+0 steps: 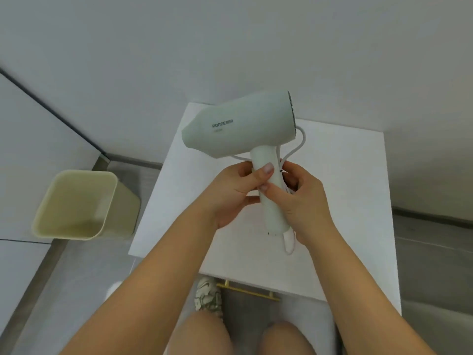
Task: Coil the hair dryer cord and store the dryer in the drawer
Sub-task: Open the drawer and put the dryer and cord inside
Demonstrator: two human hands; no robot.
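A pale green hair dryer (240,124) is held above a small white cabinet top (345,190), its nozzle pointing left and its handle pointing down toward me. My left hand (238,193) grips the handle from the left, thumb across its front. My right hand (304,201) grips the handle from the right and pinches the white cord (299,142) against it. The cord loops out to the right behind the dryer's rear grille and runs back to the handle. Its strain relief (289,242) sticks out below the handle. The rest of the cord is hidden by my right hand.
A beige waste bin (76,203) stands on the floor to the left of the cabinet. A gold drawer handle (248,292) shows below the cabinet's front edge, beside a sneaker (207,293). My knees fill the bottom of the view. Grey walls stand behind.
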